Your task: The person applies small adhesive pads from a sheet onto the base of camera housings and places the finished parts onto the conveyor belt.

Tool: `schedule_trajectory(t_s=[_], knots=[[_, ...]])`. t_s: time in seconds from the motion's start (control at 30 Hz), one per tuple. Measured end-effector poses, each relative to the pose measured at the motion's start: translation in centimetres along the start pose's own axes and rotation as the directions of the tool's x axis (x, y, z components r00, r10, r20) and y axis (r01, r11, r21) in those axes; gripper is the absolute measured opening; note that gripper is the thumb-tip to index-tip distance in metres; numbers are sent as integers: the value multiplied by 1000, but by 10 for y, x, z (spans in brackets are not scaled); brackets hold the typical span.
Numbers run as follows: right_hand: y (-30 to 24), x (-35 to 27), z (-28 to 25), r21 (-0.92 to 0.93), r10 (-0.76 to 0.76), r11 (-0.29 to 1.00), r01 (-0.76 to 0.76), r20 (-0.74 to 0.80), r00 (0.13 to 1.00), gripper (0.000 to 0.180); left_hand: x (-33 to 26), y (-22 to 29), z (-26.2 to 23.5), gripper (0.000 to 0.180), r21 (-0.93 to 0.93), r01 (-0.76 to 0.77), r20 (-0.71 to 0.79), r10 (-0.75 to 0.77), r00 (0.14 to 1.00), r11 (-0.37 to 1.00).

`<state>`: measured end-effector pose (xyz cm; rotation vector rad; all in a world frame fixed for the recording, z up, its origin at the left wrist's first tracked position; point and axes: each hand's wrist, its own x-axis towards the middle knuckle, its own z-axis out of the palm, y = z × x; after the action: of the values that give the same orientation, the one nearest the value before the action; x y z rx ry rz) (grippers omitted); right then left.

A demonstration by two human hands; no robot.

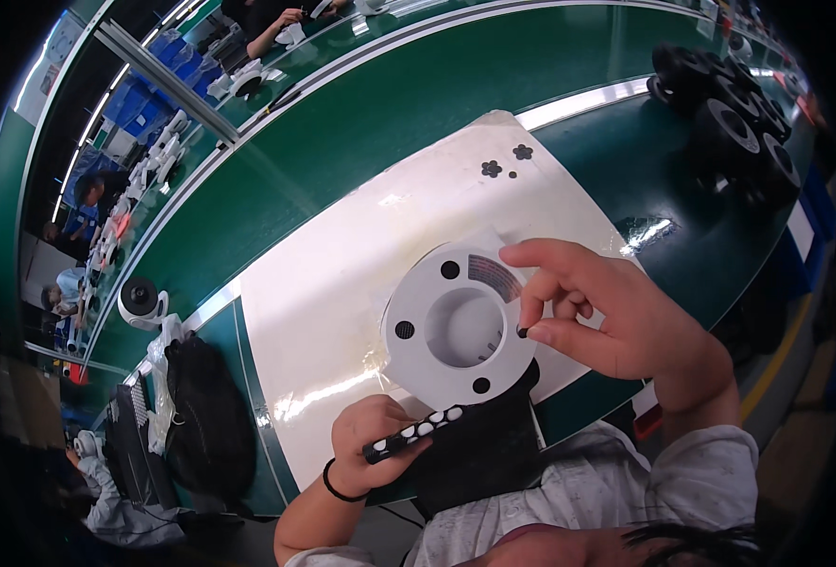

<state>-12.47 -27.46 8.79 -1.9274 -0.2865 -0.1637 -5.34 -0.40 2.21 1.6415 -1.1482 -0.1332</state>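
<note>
On the white mat [324,265] sits a white ring-shaped housing [409,293] with a hollow centre. Three round black pads lie on its rim: an upper pad [450,270], a left pad [405,330] and a lower pad [481,386]. A curved printed label [494,277] covers part of the upper right rim. My right hand [607,312] pinches a small black pad [523,332] between thumb and finger, at the rim's right side. Near the housing's lower left, my left hand [371,439] grips a black strip [411,435] dotted with white round spots.
Dark flower-shaped pieces [491,169] lie on the mat's far corner. Stacked black round parts [725,123] stand at the right. A white camera-like device [142,302] and a black bag [208,416] are at the left. Beyond runs a green belt [342,161]; a co-worker's hand [289,19] shows far off.
</note>
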Motion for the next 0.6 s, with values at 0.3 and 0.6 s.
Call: schedule_trajectory(t_s=[0.3,0.6], knots=[[-14,-17,3,-657,-349,686,313,81,934,39,1,-3,0,23,-26,1,39,0,999,1000],[-13,-26,4,-729,-369,572,376,180,912,33,6,-4,2,22,1,-49,60,49,997,999]])
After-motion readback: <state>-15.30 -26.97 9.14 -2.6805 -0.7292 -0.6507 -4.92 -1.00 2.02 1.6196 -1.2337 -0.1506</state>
